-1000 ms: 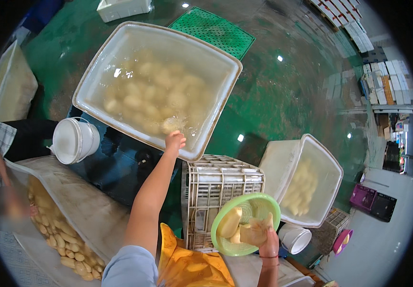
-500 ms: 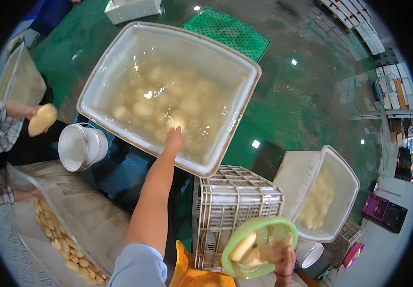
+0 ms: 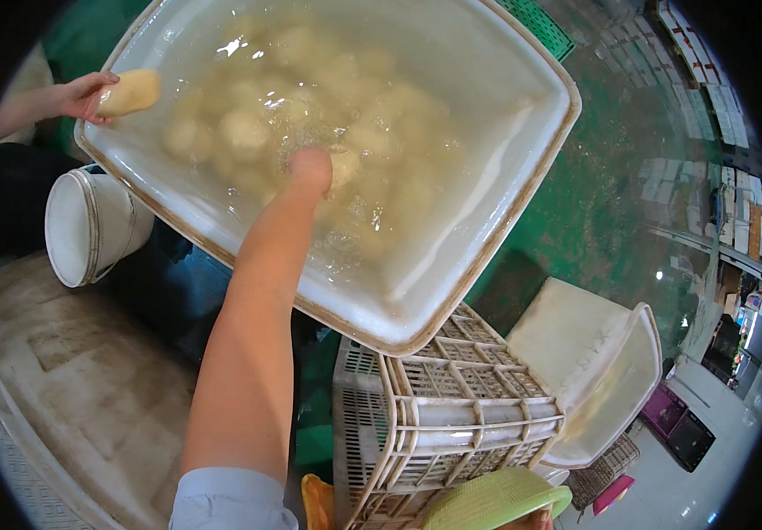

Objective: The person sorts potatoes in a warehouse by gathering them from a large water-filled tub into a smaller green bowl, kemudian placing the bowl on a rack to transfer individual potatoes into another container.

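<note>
My left hand (image 3: 310, 170) is partly in the cloudy water of a large white tub (image 3: 487, 212). Its fingers curl round a peeled, pale yellow potato (image 3: 344, 166); the fingertips are blurred by the water. More peeled potatoes (image 3: 244, 131) lie submerged around it. At the lower edge, my right hand (image 3: 535, 519) shows only in part, gripping the rim of a light green plastic basket (image 3: 487, 502). The basket is tilted, and its inside is out of sight.
A co-worker's hand (image 3: 89, 95) holds another peeled potato (image 3: 132, 93) over the tub's left rim. Below it stands a white bucket (image 3: 67, 225). A slatted plastic crate (image 3: 460, 389) sits under the tub's near corner, with a second white tub (image 3: 566, 331) to its right.
The view has shifted closer over the tub. The co-worker's potato has come over the rim. My left hand has closed round a potato, and the green basket has dropped toward the lower edge.
</note>
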Tool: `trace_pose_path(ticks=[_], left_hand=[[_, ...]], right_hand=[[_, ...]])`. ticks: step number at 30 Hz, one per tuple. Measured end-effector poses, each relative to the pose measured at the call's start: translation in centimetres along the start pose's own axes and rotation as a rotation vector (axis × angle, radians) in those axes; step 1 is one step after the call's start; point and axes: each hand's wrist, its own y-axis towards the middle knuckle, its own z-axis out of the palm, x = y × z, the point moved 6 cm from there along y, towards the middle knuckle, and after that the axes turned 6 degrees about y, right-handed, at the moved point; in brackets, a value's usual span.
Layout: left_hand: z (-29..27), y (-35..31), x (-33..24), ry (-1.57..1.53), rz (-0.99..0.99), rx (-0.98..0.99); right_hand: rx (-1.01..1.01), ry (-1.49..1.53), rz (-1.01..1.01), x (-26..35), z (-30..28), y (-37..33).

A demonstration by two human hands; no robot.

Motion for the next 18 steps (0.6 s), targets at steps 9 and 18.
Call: trace_pose_path(ticks=[9,18], left_hand=[[5.4,-2.2,1.1,-1.437,-0.146,0.582],[-3.9,-15.4,-3.1,-1.981,0.263,0.557]], right_hand=[[0.057,0.093,0.015,0.0,-0.5,-0.2],[0.229,0.201,-0.121,0.2,0.7,-1.4]])
